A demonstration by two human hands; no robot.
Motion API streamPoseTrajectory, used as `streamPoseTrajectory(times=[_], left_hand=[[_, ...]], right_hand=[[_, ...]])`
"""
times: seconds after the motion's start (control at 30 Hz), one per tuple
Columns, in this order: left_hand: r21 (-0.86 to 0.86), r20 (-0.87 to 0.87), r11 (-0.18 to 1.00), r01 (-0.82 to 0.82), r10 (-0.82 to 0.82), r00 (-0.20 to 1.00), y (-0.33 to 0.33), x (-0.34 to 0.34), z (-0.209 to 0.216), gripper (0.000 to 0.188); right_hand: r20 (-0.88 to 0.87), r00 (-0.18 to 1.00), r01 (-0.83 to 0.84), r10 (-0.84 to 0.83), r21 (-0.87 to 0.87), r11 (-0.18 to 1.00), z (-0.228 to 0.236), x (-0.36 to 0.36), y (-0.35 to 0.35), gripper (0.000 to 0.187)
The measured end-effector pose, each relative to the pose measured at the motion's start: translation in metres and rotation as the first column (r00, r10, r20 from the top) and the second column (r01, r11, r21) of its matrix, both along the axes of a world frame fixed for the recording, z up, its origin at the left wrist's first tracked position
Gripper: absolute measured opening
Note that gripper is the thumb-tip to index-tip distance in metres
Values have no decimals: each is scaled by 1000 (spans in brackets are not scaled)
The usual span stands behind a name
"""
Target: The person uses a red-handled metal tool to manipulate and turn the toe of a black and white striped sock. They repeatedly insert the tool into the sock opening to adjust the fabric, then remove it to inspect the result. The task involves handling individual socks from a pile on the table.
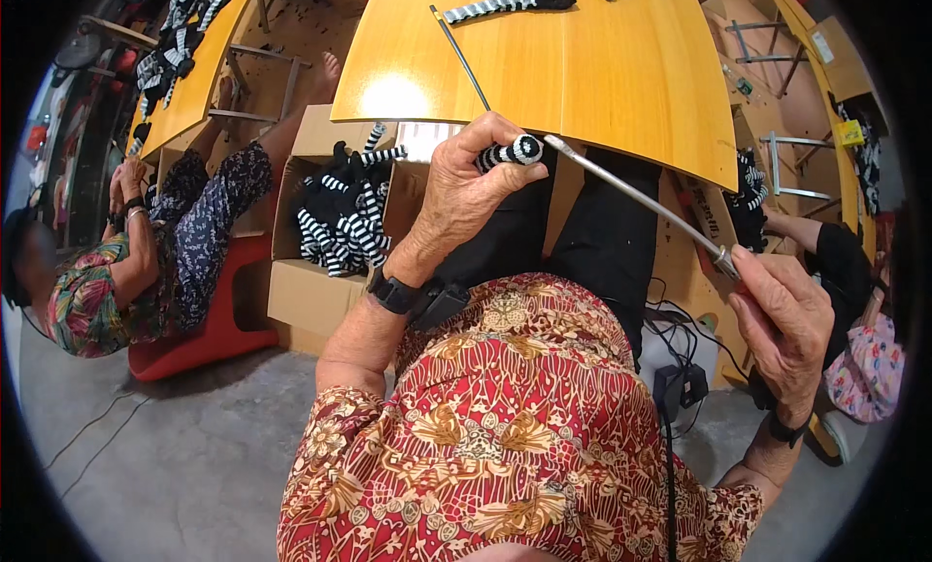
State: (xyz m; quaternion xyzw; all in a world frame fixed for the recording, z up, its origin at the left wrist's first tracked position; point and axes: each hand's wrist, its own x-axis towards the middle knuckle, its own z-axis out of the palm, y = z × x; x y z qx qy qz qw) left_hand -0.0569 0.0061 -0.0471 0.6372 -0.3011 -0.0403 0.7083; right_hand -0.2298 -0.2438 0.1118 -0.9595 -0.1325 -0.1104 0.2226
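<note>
My left hand [454,191], above the table's near edge, is closed round a black-and-white striped knitted tube [512,153]. Its round end points toward the right. A thin dark metal rod [461,59] rises out past the same hand over the table; whether it runs into the knit is hidden by my fingers. My right hand [784,314] grips the lower end of a long, thin metal rod [646,201], where a bit of red shows. The far tip of this rod comes close to the striped end, and I cannot tell whether they touch.
The yellow wooden table [621,77] carries a striped knitted piece with a black end [510,4]. A cardboard box [316,281] at left holds many striped knits [345,213]. A person [126,261] sits left on a red chair [209,344]; another sits right. Cables [694,334] hang near my right.
</note>
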Motion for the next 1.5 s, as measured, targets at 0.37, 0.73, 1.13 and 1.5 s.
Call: streamPoseTrajectory(times=[0.37,0.73,1.13,1.5], left_hand=[[104,84,993,59,-68,994,7,5,-2,17],[122,229,988,-94,64,971,3,5,0,23],[295,331,947,-126,22,943,12,3,18,20],[12,-50,1000,22,-21,999,-13,-13,13,16]], right_hand=[[38,993,-103,109,-142,984,5,4,8,45],[91,988,-98,125,-253,963,10,4,7,46],[19,981,-159,194,-503,850,30,9,23,43],[-30,997,74,-70,181,981,-31,19,26,38]])
